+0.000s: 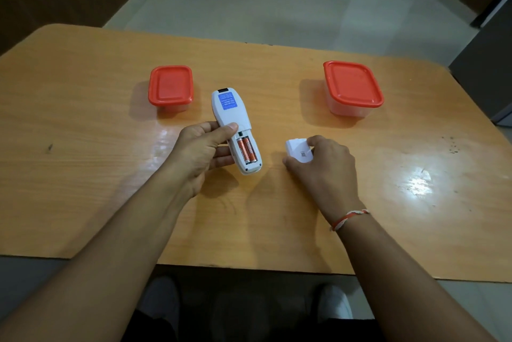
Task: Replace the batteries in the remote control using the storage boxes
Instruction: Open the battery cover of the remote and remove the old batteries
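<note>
Remote (231, 116) sits back-up in our left hand (202, 153), just above the table (83, 147), thumb across its middle, fingers curled beneath. Compartment open; two orange batteries (246, 151) lie side by side in it. We judge the remote light, rigid and smooth plastic, apt to slip, so a hold along its long edges, clear of the compartment, looks safest. Batteries look small, hard and likely to roll; each probably best lifted at one end with a fingertip.

Our right hand (322, 164) pinches the white battery cover (299, 152) low at the table, to the remote's right; whether the cover touches the wood we cannot tell. It seems thin and a little flexible.

Small box (171, 86) stands beyond-left, large box (353, 86) beyond-right, well apart, both with red lids on.

Contents of the boxes are hidden. Sticker print on the remote is unreadable. Its button side faces away. Right-hand fingertips are partly concealed behind the cover.
</note>
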